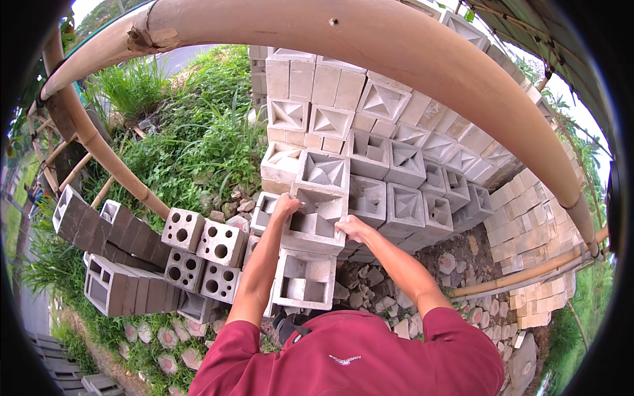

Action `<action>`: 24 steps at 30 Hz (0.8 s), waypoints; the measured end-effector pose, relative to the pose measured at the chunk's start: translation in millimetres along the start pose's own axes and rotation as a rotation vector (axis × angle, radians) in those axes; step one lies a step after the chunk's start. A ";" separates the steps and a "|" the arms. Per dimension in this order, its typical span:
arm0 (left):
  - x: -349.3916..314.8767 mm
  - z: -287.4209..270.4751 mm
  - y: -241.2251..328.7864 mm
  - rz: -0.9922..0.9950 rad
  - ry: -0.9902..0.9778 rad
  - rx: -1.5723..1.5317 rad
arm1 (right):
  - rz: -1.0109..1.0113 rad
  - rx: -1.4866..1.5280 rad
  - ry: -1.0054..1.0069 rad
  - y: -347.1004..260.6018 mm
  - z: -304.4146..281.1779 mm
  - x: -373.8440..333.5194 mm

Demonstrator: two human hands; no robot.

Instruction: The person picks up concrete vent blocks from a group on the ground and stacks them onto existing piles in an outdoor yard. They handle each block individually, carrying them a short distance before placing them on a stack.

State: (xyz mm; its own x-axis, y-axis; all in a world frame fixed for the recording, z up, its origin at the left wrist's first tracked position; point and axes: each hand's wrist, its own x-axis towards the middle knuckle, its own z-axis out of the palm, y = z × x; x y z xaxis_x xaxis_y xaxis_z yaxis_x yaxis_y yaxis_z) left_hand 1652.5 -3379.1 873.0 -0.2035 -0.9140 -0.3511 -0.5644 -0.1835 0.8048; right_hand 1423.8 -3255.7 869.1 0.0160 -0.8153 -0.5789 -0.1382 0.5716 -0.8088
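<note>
Both my hands grip a grey concrete ventilation block [313, 230] with a square, recessed face. My left hand [287, 206] is closed over its left side, with the thumb side at the rim. My right hand [354, 228] has its fingers curled round the right edge. Just beyond it sits a block with a raised pyramid-like pattern [322, 169]. Nearer my body is another block with a partly open recess [309, 270]. Whether the held block rests on those beneath it, I cannot tell.
Stacked patterned blocks [406, 155] rise ahead and to the right. Blocks with round holes [221, 243] stand on the left. A thick bamboo pole [370, 30] arches across the top. Broken rubble [370, 287] lies on the right, and weeds [198, 125] grow at the far left.
</note>
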 end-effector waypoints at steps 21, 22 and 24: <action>-48.4 17.9 -41.2 -0.143 -0.312 -0.729 | -0.061 0.333 0.605 38.0 50.2 -9.5; -50.3 20.9 -41.2 -0.139 -0.276 -0.720 | -0.046 0.363 0.574 37.4 47.4 -14.1; -48.2 15.6 -49.4 -0.085 -0.293 -0.751 | 0.001 0.376 0.539 17.7 52.0 -17.4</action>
State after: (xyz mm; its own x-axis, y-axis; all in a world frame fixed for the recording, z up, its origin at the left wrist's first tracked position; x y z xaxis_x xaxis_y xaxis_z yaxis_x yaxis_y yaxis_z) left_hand 1677.8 -3320.3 842.6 -0.4445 -0.7729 -0.4527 0.0794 -0.5374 0.8396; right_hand 1472.6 -3226.7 859.5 -0.4963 -0.6912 -0.5252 0.2187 0.4860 -0.8462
